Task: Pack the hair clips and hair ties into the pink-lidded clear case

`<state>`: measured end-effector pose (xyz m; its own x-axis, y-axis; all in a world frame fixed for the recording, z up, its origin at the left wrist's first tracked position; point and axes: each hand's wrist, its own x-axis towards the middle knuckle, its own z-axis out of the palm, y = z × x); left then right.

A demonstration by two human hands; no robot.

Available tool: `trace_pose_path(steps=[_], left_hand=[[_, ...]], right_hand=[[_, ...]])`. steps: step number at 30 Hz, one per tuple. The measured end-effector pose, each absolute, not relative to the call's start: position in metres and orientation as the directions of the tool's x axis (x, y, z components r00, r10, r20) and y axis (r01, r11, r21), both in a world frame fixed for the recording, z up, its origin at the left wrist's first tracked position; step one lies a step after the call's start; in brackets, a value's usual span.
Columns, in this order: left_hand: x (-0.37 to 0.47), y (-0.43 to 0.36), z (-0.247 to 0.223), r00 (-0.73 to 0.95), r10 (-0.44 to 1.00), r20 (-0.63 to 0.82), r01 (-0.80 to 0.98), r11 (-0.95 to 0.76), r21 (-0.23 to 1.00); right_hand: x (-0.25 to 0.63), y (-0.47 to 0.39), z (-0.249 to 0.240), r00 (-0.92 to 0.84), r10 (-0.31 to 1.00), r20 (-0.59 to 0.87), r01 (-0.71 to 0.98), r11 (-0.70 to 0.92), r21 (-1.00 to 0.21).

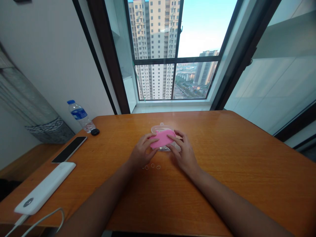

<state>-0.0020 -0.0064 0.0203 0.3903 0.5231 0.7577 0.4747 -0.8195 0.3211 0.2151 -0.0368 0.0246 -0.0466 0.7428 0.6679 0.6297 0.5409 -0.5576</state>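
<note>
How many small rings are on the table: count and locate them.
4 visible, in a row on the table: the first ring, faint, nearest the left forearm; then, rightward, the second ring, third ring and fourth ring. The forearm may hide more.

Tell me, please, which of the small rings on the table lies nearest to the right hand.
The rightmost ring, at the end of the loose row, is nearest the right hand; the other rings lie farther left, closer to the left hand.
</note>
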Motion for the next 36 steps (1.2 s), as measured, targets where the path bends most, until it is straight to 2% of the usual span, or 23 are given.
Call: trace_pose_path(steps=[5,12,19,36], left_hand=[[-0.003,-0.002,0.017,0.323,0.588,0.742,0.503,-0.771,0.391],[-0.006,0.002,0.016,0.275,0.755,0.595,0.584,-0.623,0.521],[-0.007,0.006,0.011,0.304,0.779,0.549,0.578,-0.609,0.544],[-0.009,0.007,0.011,0.31,0.78,0.543,0.582,-0.607,0.541]], right_hand=[[0.222,-0.027,0.019,-0.026,0.758,0.652,0.615,0.526,-0.587],[0.226,-0.02,0.013,0.034,0.789,0.614,0.656,0.446,-0.609],[0.229,-0.014,0.009,0.015,0.818,0.575,0.673,0.417,-0.61],[0.228,-0.021,0.015,-0.02,0.827,0.562,0.67,0.428,-0.606]])
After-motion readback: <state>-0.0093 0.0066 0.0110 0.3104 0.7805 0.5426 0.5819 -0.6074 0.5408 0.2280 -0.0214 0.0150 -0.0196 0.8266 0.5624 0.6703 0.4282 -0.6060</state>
